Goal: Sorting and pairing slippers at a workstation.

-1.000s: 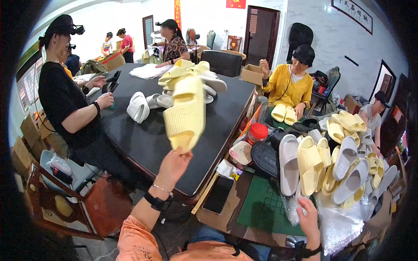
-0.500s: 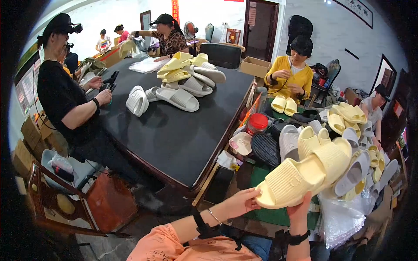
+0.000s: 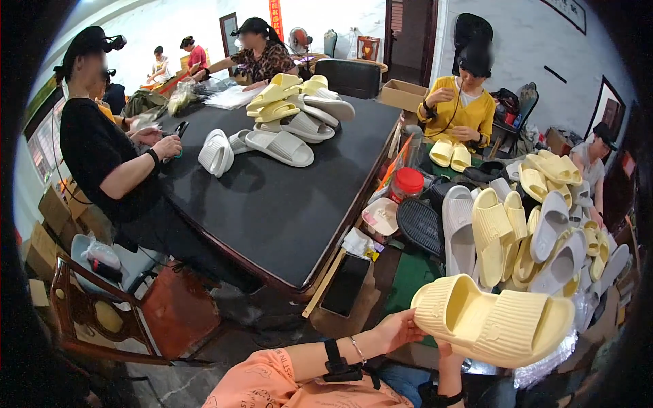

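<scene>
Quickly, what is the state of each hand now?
Left hand: closed on the pale yellow slippers.
Right hand: mostly hidden under them; grip cannot be told.

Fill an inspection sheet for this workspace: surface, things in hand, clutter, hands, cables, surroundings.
Surface: black table bearing gray and yellow slippers; green mat at right, partly hidden.
Things in hand: pale yellow slippers, held together.
Clutter: mixed slipper pile, red-lidded jar, dark phone, clear plastic.
Hands: left hand grips their left end; right hand, mostly hidden, is beneath them.
Cables: thin black cable in front of a co-worker in yellow.
Surroundings: wooden chair at left, open cardboard box, other co-workers.
</scene>
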Tool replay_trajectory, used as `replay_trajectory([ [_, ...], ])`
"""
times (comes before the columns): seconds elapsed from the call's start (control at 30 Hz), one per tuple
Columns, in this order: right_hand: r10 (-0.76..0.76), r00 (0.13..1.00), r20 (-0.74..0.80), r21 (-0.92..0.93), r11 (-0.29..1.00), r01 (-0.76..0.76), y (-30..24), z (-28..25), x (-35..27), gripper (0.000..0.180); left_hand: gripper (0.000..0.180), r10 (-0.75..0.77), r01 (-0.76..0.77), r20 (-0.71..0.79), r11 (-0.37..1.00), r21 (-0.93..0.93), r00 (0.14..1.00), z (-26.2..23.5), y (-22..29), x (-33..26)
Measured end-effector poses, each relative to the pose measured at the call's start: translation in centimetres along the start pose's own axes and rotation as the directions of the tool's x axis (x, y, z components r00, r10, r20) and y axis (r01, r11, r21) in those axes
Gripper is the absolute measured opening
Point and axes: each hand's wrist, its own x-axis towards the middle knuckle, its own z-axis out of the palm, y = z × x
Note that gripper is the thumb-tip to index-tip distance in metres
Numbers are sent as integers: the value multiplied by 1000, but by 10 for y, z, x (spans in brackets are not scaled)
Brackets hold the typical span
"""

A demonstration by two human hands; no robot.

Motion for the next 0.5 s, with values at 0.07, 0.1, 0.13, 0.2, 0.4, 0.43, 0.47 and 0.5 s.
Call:
replay_trajectory([
  [0.07, -85, 993, -88, 6, 996, 86, 3, -13, -8, 75, 29, -25, 25, 18, 1000, -6, 1000, -10, 0, 8],
  [0.1, -107, 994, -23, 110, 988, 109, 0, -31, -6, 76, 28, 68, -68, 10, 998, -18, 998, -16, 8, 5],
  [0.13, -134, 990, 34, 211, 970, 124, -3, -47, -4, 77, 27, 155, -155, 1, 988, -30, 988, -22, 14, 4],
  [0.2, -184, 978, -95, 286, 936, 204, -34, -48, 7, 83, 26, 393, -332, -121, 877, 349, 911, -25, 37, -1],
  [0.4, 202, 956, -212, 177, 970, -165, -49, -73, -6, 33, 26, 504, -359, -26, 648, 672, 863, -21, 114, -7],
  [0.43, 267, 937, -227, 165, 958, -233, -46, -68, -9, 28, 26, 464, -307, -8, 598, 740, 886, -15, 112, 3],
  [0.47, 332, 915, -228, 155, 940, -303, -44, -58, -8, 24, 27, 436, -262, 2, 538, 801, 900, -13, 112, 9],
  [0.5, 347, 922, -175, 53, 938, -343, -37, -52, -7, 24, 28, 444, -193, -20, 430, 882, 896, -17, 110, 20],
])
